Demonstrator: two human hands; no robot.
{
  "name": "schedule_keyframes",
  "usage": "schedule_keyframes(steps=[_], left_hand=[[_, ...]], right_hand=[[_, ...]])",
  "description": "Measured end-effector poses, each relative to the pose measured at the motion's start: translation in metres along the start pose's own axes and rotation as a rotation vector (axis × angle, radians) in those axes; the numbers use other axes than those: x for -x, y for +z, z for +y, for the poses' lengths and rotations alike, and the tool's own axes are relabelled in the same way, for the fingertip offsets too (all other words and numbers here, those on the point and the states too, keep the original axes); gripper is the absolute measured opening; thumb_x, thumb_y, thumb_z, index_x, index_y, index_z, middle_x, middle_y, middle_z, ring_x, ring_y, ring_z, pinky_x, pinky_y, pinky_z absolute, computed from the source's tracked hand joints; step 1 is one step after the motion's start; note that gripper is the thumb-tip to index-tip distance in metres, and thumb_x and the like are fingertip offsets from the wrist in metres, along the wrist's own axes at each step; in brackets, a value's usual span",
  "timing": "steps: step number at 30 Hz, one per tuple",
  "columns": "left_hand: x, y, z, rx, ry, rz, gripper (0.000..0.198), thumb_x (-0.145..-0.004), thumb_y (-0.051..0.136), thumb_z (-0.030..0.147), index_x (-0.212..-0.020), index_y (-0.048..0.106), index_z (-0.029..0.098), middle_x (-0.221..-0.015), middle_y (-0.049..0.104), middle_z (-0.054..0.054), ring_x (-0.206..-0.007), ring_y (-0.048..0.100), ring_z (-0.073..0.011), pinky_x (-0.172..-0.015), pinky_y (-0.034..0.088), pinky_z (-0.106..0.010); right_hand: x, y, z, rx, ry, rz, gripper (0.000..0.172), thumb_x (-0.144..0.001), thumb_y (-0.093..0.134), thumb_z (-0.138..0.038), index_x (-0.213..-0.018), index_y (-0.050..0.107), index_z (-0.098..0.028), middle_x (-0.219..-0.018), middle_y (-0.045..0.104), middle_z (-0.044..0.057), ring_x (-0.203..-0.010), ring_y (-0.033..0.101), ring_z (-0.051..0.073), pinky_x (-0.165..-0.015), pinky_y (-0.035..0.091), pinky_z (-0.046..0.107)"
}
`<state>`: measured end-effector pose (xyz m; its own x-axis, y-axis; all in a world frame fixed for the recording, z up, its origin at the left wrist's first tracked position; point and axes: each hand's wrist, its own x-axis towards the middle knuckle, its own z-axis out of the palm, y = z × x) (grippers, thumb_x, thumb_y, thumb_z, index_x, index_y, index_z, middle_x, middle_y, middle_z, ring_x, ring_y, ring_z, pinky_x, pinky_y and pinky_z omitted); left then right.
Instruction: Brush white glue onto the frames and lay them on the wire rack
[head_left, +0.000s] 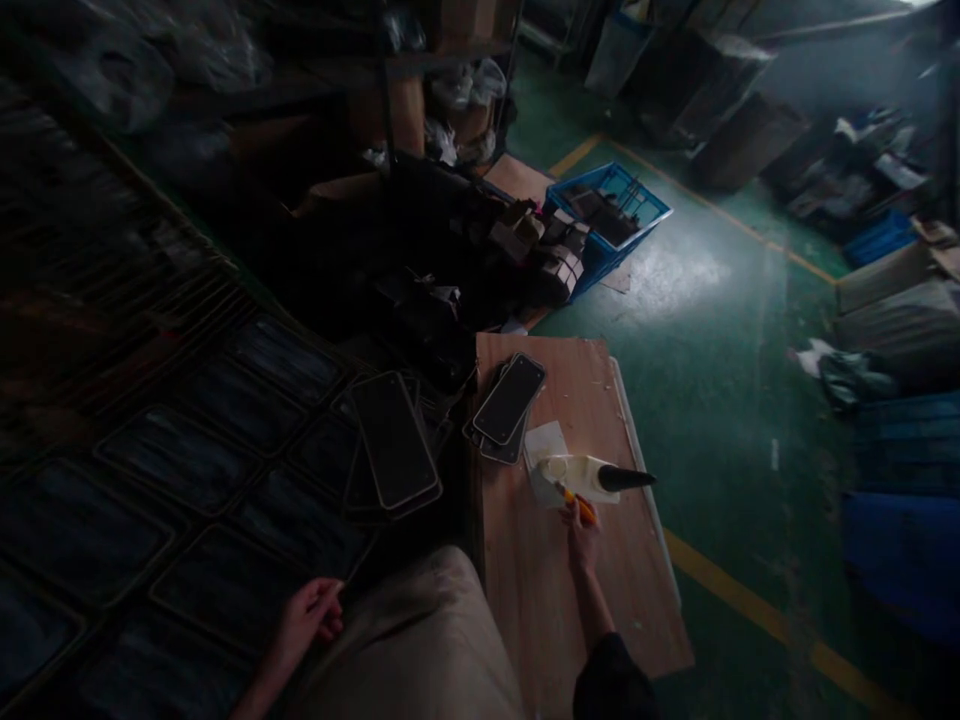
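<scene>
My right hand (581, 530) is closed around a small tool with a yellow-orange handle (583, 508). The tool's tip is by the near end of a pale bottle with a long black nozzle (626, 478), which lies on a white sheet (547, 438) on the wooden board. My left hand (311, 615) hovers beside my knee, its thumb and fingers pinched together; whatever they hold is too small and dark to make out. Dark rectangular plates with light rims (510, 398) are stacked on the board's far left corner. More such plates (395, 440) lie to the left.
The wooden board (532, 620) stands at my right side. Rows of dark framed panels (225, 580) spread out on the left. Beyond the board are a blue crate (611, 235) and bundled pieces (562, 265). Boxes and blue bins (904, 550) line the right side of the green floor.
</scene>
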<state>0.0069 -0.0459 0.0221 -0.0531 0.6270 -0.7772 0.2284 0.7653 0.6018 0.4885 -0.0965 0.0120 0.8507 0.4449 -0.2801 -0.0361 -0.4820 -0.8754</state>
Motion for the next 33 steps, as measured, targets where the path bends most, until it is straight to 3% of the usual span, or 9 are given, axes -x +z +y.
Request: schedule_keyframes(steps=[6,13,24,28,33], left_hand=[[-0.007,0.039,0.030,-0.111,0.015,-0.009,0.057,-0.051,0.070,0.070,-0.064,0.054,0.018,-0.045,0.054,0.004,-0.040,0.056,-0.0152,-0.037,0.044,-0.024],[-0.009,0.059,0.046,-0.192,0.025,0.051,0.059,-0.054,0.063,0.076,-0.061,0.053,0.018,-0.046,0.053,0.004,-0.041,0.055,-0.0147,-0.037,0.042,-0.023],[-0.016,0.082,0.069,-0.151,0.032,0.076,0.056,-0.054,0.068,0.068,-0.075,0.061,0.016,-0.054,0.060,0.001,-0.047,0.060,-0.0165,-0.043,0.046,-0.025],[-0.025,0.082,0.079,-0.131,0.060,0.111,0.055,-0.055,0.069,0.066,-0.077,0.061,0.016,-0.056,0.061,0.000,-0.048,0.061,-0.0165,-0.043,0.047,-0.026],[-0.039,0.077,0.093,-0.092,0.053,0.165,0.054,-0.053,0.071,0.063,-0.078,0.060,0.016,-0.057,0.061,0.000,-0.048,0.061,-0.0158,-0.043,0.047,-0.025]], right_hand=[[-0.044,0.020,0.010,0.187,-0.062,-0.061,0.054,-0.079,0.050,-0.060,-0.106,0.062,-0.016,-0.085,0.070,0.008,-0.067,0.068,0.021,-0.055,0.050,0.027],[-0.075,0.041,0.033,0.425,-0.104,-0.093,0.043,-0.080,0.043,-0.043,-0.105,0.064,-0.015,-0.089,0.070,0.009,-0.069,0.063,0.019,-0.062,0.044,0.027],[-0.077,0.041,0.031,0.674,-0.133,-0.134,0.048,-0.086,0.030,-0.042,-0.110,0.062,-0.016,-0.087,0.068,0.008,-0.071,0.059,0.020,-0.060,0.036,0.027],[-0.074,0.038,0.025,0.712,-0.149,-0.159,0.049,-0.088,0.028,-0.042,-0.111,0.062,-0.015,-0.082,0.067,0.008,-0.069,0.058,0.020,-0.059,0.034,0.026],[-0.060,0.034,0.015,0.741,-0.204,-0.203,0.045,-0.089,0.032,-0.042,-0.107,0.064,-0.017,-0.093,0.068,0.009,-0.074,0.058,0.019,-0.061,0.034,0.026]])
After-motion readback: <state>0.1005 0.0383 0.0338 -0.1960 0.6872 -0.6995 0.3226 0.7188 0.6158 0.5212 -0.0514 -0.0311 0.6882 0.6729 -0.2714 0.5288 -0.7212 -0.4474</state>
